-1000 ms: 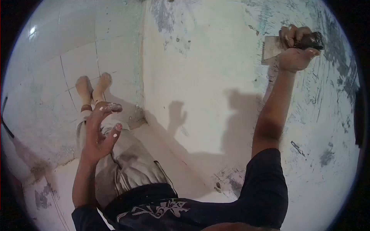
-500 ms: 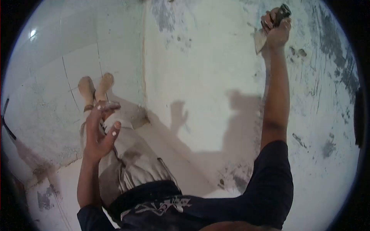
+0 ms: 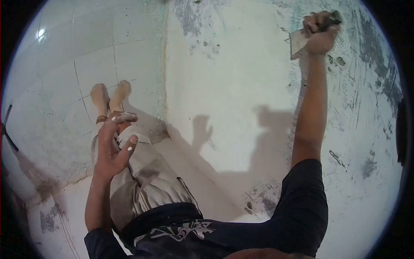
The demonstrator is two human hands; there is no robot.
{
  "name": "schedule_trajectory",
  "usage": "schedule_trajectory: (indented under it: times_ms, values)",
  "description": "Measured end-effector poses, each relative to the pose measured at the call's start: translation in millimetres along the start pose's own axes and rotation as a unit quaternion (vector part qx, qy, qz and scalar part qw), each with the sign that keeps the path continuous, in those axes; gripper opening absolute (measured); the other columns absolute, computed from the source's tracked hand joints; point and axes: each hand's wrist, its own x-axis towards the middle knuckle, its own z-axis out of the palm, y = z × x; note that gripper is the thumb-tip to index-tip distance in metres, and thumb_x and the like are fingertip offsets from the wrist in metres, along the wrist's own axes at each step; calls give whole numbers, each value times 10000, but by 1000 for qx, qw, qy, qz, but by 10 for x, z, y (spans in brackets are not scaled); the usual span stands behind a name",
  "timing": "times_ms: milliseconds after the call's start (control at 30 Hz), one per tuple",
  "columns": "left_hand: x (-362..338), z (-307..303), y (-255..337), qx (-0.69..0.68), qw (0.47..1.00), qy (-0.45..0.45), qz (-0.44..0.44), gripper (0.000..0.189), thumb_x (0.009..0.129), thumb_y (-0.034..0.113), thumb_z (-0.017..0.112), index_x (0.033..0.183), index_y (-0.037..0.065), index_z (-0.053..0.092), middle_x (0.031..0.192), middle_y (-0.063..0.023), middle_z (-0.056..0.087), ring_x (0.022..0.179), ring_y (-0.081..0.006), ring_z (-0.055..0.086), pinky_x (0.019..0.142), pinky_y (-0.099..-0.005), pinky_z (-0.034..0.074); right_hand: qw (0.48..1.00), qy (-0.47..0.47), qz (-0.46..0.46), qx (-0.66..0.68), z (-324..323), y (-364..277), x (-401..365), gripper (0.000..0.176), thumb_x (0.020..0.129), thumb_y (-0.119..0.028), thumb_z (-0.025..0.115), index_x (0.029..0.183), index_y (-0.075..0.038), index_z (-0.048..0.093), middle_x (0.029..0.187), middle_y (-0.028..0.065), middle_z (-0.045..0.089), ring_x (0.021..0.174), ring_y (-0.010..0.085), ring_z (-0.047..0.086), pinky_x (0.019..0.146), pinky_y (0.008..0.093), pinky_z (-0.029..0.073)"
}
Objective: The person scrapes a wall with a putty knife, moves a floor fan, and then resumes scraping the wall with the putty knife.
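Observation:
At the upper right, my right hand (image 3: 321, 33) is closed around the dark handle of a scraper (image 3: 298, 43). The scraper's pale, flat blade lies at the wall (image 3: 241, 77), beside grey scuffed patches. My left hand (image 3: 114, 146) hangs over my trousers at the left, thumb and fingers apart, with white smears on the fingertips and nothing held.
My feet (image 3: 110, 97) stand on the pale tiled floor (image 3: 47, 82) at the left. Shadows of my head and left hand fall on the wall. Grey patches (image 3: 368, 166) and small pits mark the wall. A dark thin object (image 3: 8, 138) is at the left edge.
My right hand and the scraper have moved a little to the right and slightly down along the wall. My left hand has barely moved and keeps its spread shape.

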Motion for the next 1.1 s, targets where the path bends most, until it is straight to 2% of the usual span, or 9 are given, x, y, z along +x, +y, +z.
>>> schedule_trajectory:
  times_ms: [67, 300, 500, 567, 700, 800, 867, 1033, 1100]
  values:
    - [24, -11, 17, 6, 1000, -12, -9, 313, 728, 93, 582, 1010, -27, 520, 934, -152, 557, 890, -264, 533, 804, -347, 406, 971, -202, 101, 79, -750, 472, 126, 364, 849, -434, 454, 976, -94, 487, 787, 69, 476, 622, 202, 446, 621, 272, 386]
    - [24, -6, -48, 19, 1000, -23, -8, 286, 738, 90, 578, 997, -23, 530, 939, -148, 559, 888, -267, 542, 784, -350, 423, 962, -149, -36, -225, -44, 68, 158, 391, 820, -459, 514, 850, -72, 466, 672, 15, 320, 590, 154, 317, 531, 278, 264]
    - [85, 38, 24, 55, 998, -20, 23, 294, 744, 79, 587, 1011, -23, 520, 956, -151, 567, 909, -263, 547, 784, -354, 423, 973, -228, 37, -23, 119, -37, 110, 277, 841, -342, 496, 819, -78, 416, 713, 18, 328, 578, 132, 305, 521, 260, 246]
    - [58, 42, -11, -5, 999, -25, 21, 304, 734, 75, 593, 1014, -20, 521, 969, -150, 571, 908, -261, 545, 797, -348, 416, 999, -1, 27, -21, 289, -357, 6, 260, 844, -326, 481, 841, -76, 411, 718, 15, 329, 582, 133, 300, 532, 261, 250]
    - [-2, -59, -56, 41, 999, -10, 4, 330, 725, 75, 596, 1031, -23, 520, 965, -149, 569, 920, -258, 533, 827, -351, 403, 967, -218, 79, -102, -63, -77, 244, 265, 845, -376, 457, 751, -131, 428, 641, -1, 320, 583, 132, 282, 526, 254, 272]
    - [-72, -83, -86, -4, 999, -18, -37, 333, 729, 78, 588, 1039, -21, 522, 976, -151, 567, 933, -259, 530, 831, -357, 399, 997, -37, 65, 1, -244, -335, 271, 375, 870, -441, 433, 740, -92, 388, 596, 25, 346, 578, 130, 327, 526, 231, 302]
    - [-36, -92, -82, -28, 999, -17, -31, 309, 739, 79, 576, 1027, -23, 528, 987, -153, 565, 932, -253, 531, 835, -357, 395, 949, -305, 71, 27, -476, -171, 452, 351, 881, -431, 426, 793, -91, 423, 655, 39, 416, 626, 145, 388, 557, 246, 323]
    - [-49, -58, 12, -24, 999, 7, -46, 317, 730, 88, 584, 1021, -23, 529, 987, -143, 567, 949, -259, 529, 863, -355, 381, 996, 0, 36, -83, -513, 116, 263, 287, 875, -405, 456, 900, -119, 451, 800, 29, 421, 705, 180, 383, 613, 323, 340]
    - [-8, -91, -8, 0, 999, -27, -26, 324, 719, 91, 600, 1017, -16, 534, 988, -133, 568, 957, -262, 528, 873, -359, 377, 967, -247, 9, 57, -238, 12, 478, 280, 898, -377, 413, 823, -109, 447, 733, 13, 399, 666, 170, 356, 567, 332, 319]
